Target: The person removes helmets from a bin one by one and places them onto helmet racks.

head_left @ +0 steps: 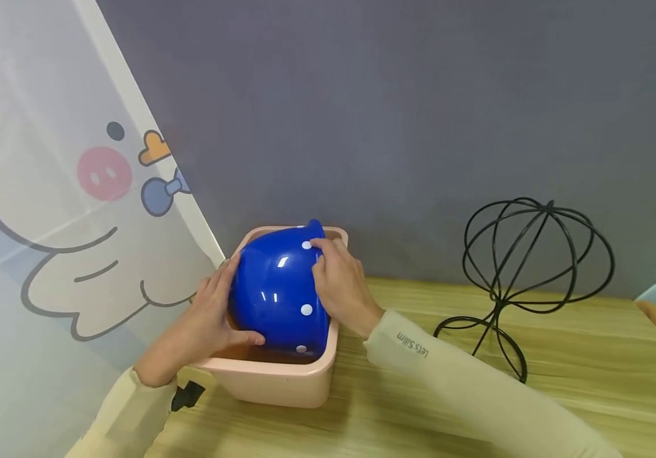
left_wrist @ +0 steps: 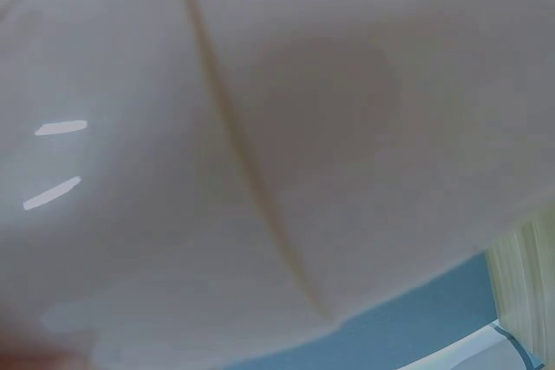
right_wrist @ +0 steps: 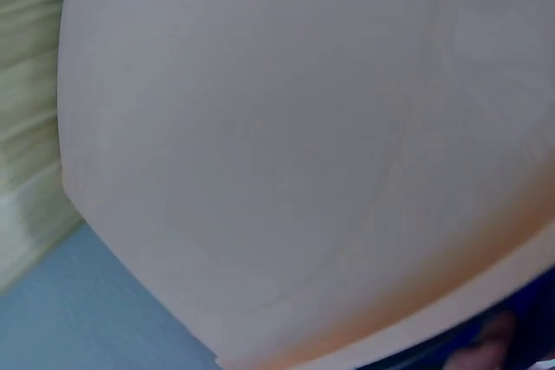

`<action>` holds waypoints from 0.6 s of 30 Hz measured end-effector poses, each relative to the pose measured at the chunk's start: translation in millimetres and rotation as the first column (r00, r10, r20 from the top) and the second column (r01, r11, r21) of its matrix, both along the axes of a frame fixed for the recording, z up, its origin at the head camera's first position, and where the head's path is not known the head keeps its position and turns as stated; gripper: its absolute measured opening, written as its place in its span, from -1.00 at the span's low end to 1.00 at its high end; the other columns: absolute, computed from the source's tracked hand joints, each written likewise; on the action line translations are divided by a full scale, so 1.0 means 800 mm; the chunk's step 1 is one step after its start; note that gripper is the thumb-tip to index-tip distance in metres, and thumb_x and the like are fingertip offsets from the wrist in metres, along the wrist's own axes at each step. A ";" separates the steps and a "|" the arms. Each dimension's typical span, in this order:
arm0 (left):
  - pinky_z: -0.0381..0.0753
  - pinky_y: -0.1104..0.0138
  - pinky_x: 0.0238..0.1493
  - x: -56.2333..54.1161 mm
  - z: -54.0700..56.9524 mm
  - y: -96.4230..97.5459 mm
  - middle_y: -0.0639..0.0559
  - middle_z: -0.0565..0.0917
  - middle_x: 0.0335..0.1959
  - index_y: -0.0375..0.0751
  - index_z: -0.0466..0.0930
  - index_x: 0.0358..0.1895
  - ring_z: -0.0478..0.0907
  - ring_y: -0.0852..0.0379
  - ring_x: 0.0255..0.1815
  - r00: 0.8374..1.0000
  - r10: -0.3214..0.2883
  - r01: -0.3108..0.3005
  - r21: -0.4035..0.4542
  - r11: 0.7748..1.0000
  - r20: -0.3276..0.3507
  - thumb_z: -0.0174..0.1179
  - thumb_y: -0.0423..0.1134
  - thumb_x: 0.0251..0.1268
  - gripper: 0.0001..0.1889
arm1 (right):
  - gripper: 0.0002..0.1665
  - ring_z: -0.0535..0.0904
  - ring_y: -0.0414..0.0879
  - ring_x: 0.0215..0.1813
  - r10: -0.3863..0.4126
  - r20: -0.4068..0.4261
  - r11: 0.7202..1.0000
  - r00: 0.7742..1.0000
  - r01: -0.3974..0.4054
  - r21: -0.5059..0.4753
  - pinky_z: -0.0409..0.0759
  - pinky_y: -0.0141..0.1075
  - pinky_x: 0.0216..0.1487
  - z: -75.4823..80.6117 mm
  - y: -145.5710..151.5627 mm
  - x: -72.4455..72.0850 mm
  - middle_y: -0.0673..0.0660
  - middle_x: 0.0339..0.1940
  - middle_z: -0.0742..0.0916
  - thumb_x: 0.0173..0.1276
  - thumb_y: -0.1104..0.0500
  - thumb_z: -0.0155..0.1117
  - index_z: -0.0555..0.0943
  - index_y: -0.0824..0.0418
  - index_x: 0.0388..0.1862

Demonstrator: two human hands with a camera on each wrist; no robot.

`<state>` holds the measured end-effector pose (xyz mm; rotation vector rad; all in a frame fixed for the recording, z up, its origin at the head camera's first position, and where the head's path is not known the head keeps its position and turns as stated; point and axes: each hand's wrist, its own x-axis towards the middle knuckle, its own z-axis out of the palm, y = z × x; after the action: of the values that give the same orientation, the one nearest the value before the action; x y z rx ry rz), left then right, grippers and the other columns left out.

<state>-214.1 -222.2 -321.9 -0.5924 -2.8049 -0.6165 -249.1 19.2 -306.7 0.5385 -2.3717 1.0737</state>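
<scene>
Grasping blue bowl [head_left: 276,286] with left grip [head_left: 209,320] toward base, right grip [head_left: 341,281] at rim. Tipped inside pink bin [head_left: 277,385], mouth toward bin's right wall.

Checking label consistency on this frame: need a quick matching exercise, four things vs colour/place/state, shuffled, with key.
Things
1. Bowl
2. Tub
3. Wire stand
4. Right hand

Descriptions
A. Black, standing apart from the tub
B. Touching the bowl near its rim
C. Blue with white dots, tipped on its side
D. Pale pink, with the bowl inside it

Pairs: 1-C, 2-D, 3-A, 4-B
</scene>
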 end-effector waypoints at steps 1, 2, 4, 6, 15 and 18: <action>0.41 -0.31 -0.11 0.000 0.000 0.000 -0.33 0.00 0.43 0.03 -0.44 0.51 0.09 -0.34 0.25 1.000 0.001 -0.001 0.007 1.000 0.004 0.41 0.37 -0.35 0.42 | -0.59 0.54 -0.06 -0.26 0.016 -0.019 1.000 1.000 -0.016 -0.014 0.57 -0.23 -0.17 -0.002 0.000 0.000 0.08 -0.11 0.55 0.43 0.24 -0.16 0.48 0.19 0.18; 0.42 -0.31 -0.11 0.001 0.001 0.000 -0.33 0.01 0.42 0.03 -0.45 0.51 0.10 -0.34 0.25 1.000 0.003 -0.003 0.011 1.000 0.006 0.41 0.36 -0.35 0.42 | -0.59 0.52 -0.08 -0.28 0.034 -0.037 0.999 0.999 -0.035 -0.031 0.56 -0.25 -0.21 -0.003 0.000 0.000 0.07 -0.13 0.55 0.43 0.25 -0.16 0.47 0.19 0.18; 0.42 -0.30 -0.11 0.002 0.002 -0.001 -0.33 0.05 0.40 0.01 -0.45 0.51 0.10 -0.33 0.24 1.000 0.007 -0.007 0.020 1.000 0.003 0.42 0.35 -0.36 0.43 | -0.58 0.49 -0.11 -0.34 0.066 -0.086 0.996 0.994 -0.071 -0.059 0.54 -0.30 -0.30 -0.007 0.001 0.000 0.07 -0.17 0.55 0.42 0.27 -0.16 0.47 0.21 0.18; 0.43 -0.29 -0.11 0.004 0.003 -0.002 -0.34 0.07 0.39 -0.03 -0.43 0.51 0.11 -0.32 0.24 1.000 0.002 -0.002 0.022 1.000 -0.014 0.45 0.33 -0.38 0.44 | -0.59 0.46 -0.14 -0.39 0.093 -0.136 0.991 0.986 -0.106 -0.087 0.51 -0.34 -0.38 -0.009 0.001 -0.001 0.07 -0.20 0.55 0.41 0.29 -0.15 0.48 0.22 0.17; 0.28 -0.34 0.00 0.007 0.015 -0.017 -0.46 0.04 0.39 -0.14 -0.45 0.50 0.07 -0.46 0.32 0.998 0.007 -0.002 0.091 0.996 -0.058 0.54 0.18 -0.37 0.47 | -0.58 0.42 -0.19 -0.41 0.122 -0.318 0.968 0.940 -0.184 -0.172 0.54 -0.38 -0.37 -0.005 0.007 -0.002 0.07 -0.26 0.52 0.38 0.34 -0.14 0.50 0.23 0.15; 0.26 -0.32 0.02 0.006 0.017 -0.026 -0.47 0.00 0.40 -0.16 -0.51 0.49 0.05 -0.46 0.34 0.998 -0.002 0.010 0.111 0.994 -0.069 0.54 0.15 -0.35 0.49 | -0.58 0.39 -0.21 -0.42 0.124 -0.375 0.961 0.919 -0.205 -0.187 0.50 -0.39 -0.42 0.003 0.008 0.000 0.06 -0.31 0.49 0.37 0.34 -0.14 0.50 0.24 0.15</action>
<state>-209.2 -242.8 -308.7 -0.5891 -2.6853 -0.7338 -249.3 25.4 -304.4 0.7903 -1.8861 1.1821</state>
